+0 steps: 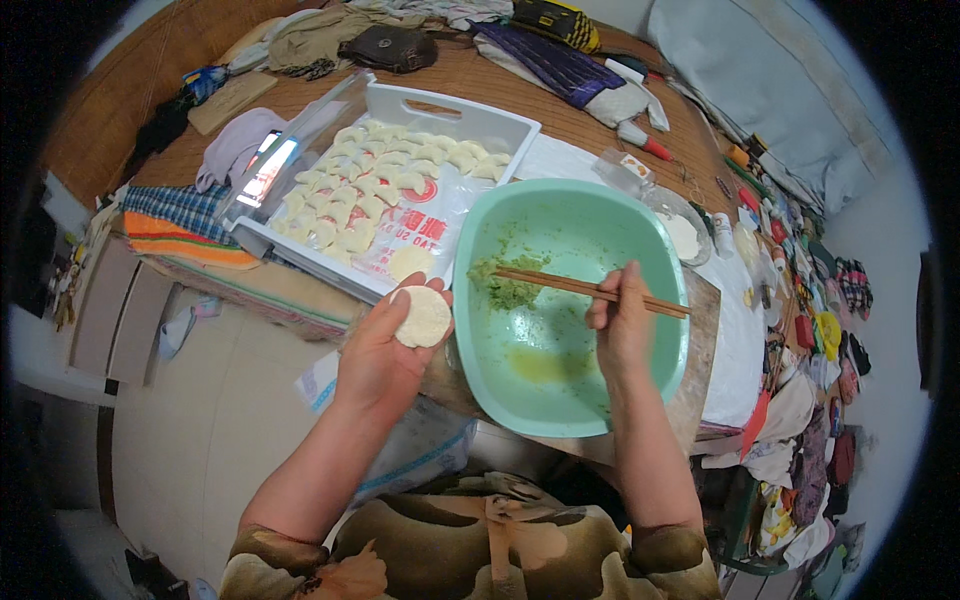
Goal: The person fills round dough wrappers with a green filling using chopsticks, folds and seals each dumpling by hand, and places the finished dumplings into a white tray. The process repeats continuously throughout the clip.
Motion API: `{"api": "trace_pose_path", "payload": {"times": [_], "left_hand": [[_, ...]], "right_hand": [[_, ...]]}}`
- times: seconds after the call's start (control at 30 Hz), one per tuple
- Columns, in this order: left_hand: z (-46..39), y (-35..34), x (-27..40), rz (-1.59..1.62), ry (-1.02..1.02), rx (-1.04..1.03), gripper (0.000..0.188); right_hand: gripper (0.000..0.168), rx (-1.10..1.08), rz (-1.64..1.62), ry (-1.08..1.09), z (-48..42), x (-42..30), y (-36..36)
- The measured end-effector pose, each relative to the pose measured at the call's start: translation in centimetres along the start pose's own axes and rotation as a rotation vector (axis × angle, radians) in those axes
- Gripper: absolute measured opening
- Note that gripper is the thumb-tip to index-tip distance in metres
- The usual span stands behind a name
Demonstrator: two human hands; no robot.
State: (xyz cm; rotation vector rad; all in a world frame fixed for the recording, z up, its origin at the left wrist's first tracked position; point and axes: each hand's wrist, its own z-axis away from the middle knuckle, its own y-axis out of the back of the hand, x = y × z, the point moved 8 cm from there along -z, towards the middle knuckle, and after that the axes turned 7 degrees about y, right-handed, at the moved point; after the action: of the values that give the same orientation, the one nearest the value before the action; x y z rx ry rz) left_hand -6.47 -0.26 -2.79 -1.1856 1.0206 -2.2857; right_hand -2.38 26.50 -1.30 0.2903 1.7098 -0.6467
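Observation:
My left hand (386, 356) holds a round dough wrapper (422, 316) on its palm and fingers, just left of a mint-green plastic basin (480, 367). Over the basin, my right hand (626, 319) grips a pair of wooden chopsticks (562, 281), whose tips touch a heap of green chopped filling (514, 289) at the basin's left side. Some yellowish liquid (551, 364) lies at the bottom. Behind my left hand, rows of folded dumplings (367, 187) lie on printed plastic in a white plastic tray (480, 124). One flat wrapper (410, 262) lies at the tray's near corner.
A lit phone (268, 169) leans at the tray's left side. Beyond the basin stand a bowl of white powder (681, 234) and a clear plastic container (624, 171). The basin rests on a board (701, 322). Clothes, a dark bag (388, 49) and many small items surround the work area.

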Motion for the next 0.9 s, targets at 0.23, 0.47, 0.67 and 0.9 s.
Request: {"api": "trace_pose_path", "payload": {"times": [0.23, 0.47, 0.67, 0.9], "left_hand": [[-1.0, -1.9, -0.3, 0.055, 0.018, -0.116, 0.041], [-4.0, -6.0, -2.1, -0.091, 0.027, -0.296, 0.038], [-4.0, -9.6, -3.4, -0.278, 0.017, -0.363, 0.037], [-3.7, -10.3, -5.8, -0.48, 0.011, -0.487, 0.034]], "right_hand": [[0.042, 0.025, -0.152, -0.035, 0.7, -2.3, 1.4], [0.04, 0.009, -0.218, -0.169, 1.7, -4.5, 2.1], [0.039, 0.128, -0.142, -0.36, 2.0, -3.6, 3.7], [0.036, 0.211, -0.18, -0.442, 1.6, -1.5, 5.7]]}}
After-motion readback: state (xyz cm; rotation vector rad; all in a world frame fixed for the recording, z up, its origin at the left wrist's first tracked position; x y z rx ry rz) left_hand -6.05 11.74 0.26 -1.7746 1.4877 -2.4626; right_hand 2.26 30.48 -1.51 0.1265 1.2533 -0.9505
